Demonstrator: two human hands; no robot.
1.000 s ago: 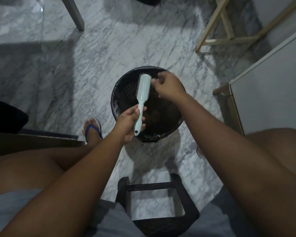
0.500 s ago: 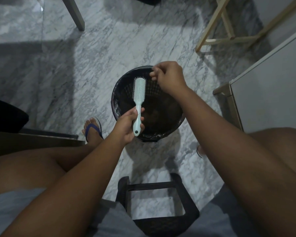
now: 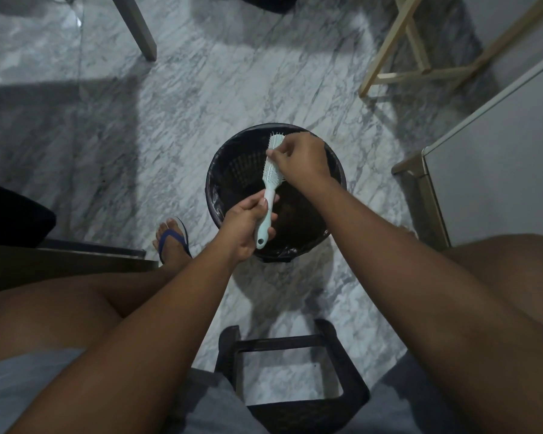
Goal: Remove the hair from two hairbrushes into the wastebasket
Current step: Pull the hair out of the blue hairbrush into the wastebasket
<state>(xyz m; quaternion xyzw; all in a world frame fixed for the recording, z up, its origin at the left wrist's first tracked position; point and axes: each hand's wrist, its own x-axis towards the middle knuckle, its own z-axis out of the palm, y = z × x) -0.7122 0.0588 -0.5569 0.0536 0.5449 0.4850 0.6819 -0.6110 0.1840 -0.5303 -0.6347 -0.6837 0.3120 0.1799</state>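
Observation:
A pale mint hairbrush is held over the round black wastebasket, which has a dark liner. My left hand grips its handle, with the brush head pointing away from me. My right hand covers the right side of the brush head, fingers curled and pinching at the bristles. Any hair between those fingertips is too fine to make out. Only one hairbrush is in view.
The wastebasket stands on a grey marble floor. A dark plastic stool sits between my knees. My foot in a blue sandal is left of the basket. A white cabinet is at right, wooden frame legs behind.
My right hand came back down from above the basket's far rim onto the brush head. My left hand tilted the brush slightly to the right.

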